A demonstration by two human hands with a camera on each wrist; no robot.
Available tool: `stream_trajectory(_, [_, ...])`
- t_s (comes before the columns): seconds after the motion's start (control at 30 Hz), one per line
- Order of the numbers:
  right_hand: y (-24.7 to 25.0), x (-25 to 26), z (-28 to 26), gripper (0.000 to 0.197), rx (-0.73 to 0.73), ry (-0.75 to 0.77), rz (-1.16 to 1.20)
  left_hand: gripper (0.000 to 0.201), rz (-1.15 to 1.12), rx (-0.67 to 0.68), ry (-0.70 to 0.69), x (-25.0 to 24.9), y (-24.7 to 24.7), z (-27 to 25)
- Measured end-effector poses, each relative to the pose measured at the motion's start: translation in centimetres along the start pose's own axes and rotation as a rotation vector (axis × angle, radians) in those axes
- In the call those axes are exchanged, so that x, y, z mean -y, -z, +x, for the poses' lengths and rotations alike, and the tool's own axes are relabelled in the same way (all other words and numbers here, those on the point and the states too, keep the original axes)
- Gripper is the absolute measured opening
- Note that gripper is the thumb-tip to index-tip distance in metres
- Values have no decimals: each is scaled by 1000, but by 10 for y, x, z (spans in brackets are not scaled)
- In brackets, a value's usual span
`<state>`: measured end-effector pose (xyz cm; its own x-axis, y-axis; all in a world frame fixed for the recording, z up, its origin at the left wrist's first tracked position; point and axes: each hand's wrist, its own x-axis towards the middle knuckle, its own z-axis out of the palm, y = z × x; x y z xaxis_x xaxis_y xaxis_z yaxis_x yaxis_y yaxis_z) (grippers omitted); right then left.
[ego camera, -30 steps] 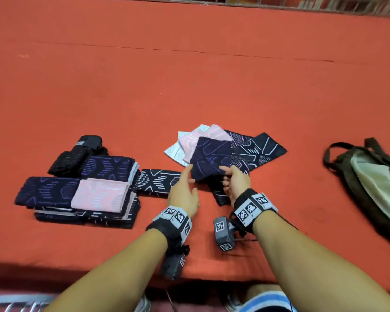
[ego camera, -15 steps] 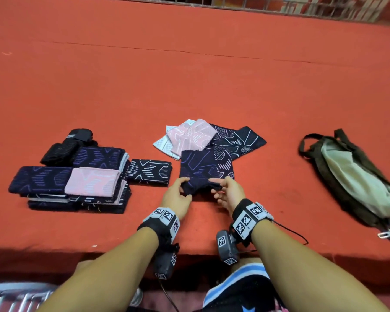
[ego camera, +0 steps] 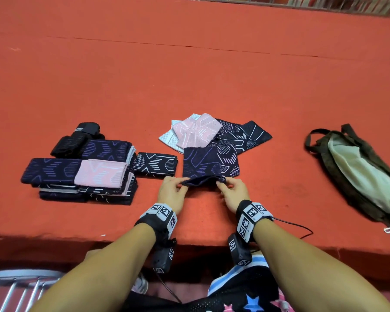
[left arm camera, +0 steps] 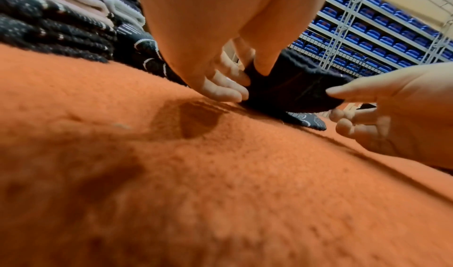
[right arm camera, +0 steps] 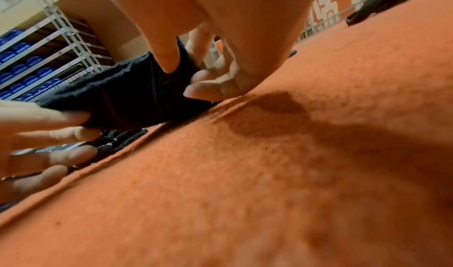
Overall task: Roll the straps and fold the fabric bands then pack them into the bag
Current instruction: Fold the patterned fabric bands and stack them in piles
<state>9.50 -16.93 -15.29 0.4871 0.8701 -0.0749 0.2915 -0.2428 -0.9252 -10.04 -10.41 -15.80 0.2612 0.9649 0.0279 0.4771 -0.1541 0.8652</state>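
1. Since half a second earlier, I had lifted the near edge of the navy band (ego camera: 208, 165) off the red cloth (ego camera: 189, 75); before, that edge lay lower under my fingertips.
2. My left hand (ego camera: 170, 194) pinched the band's near left corner between thumb and curled fingers (left arm camera: 220, 93), clamped on the fabric.
3. My right hand (ego camera: 233, 194) pinched the near right corner the same way, thumb on top and fingers (right arm camera: 210, 89) curled underneath.
4. The rest of the band lay flat just beyond my fingertips, its far end touching the loose pile of bands (ego camera: 214, 134), pink and navy, farther out.
5. Left of my left fingers lay one folded navy band (ego camera: 154, 164), and beyond it the stack of folded bands (ego camera: 86, 179) with the rolled black straps (ego camera: 77, 140) at its far side.
6. Well apart to the right of my right fingers lay the bag (ego camera: 356, 174).
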Motion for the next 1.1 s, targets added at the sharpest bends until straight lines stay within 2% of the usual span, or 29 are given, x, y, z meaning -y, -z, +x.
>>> stream_trajectory(0.13, [-1, 2, -3, 8, 24, 62, -89, 18, -19, -16, 4, 4, 4, -1])
stream_trajectory(0.27, [-2, 2, -16, 7, 90, 57, -164, 11, -56, 26, 96, 9, 9, -9])
stream_trajectory(0.37, [-4, -5, -24, 17, 86, 79, -236, 12, -19, 23, 77, 13, 9, -18])
stream_trajectory(0.53, [-4, -8, -32, 12, 80, 21, -219, 17, -19, -10, 133, 17, 10, -28])
stream_trajectory(0.67, [-7, -14, -28, 15, 59, -27, -207, 11, -78, 9, 157, 17, 11, -29])
stream_trajectory(0.73, [-7, -15, -24, 16, 49, -36, -249, 27, -68, 26, 150, 18, 10, -28])
stream_trajectory(0.8, [-8, -15, -19, 15, 45, -19, -300, 34, -53, 30, 145, 20, 8, -26])
stream_trajectory(0.97, [-10, -13, -11, 20, 0, -49, -327, 31, 82, -40, 100, 21, 4, -27])
stream_trajectory(1.1, [-12, -15, -12, 20, -21, -24, -316, 22, 119, -12, 77, 22, 5, -24])
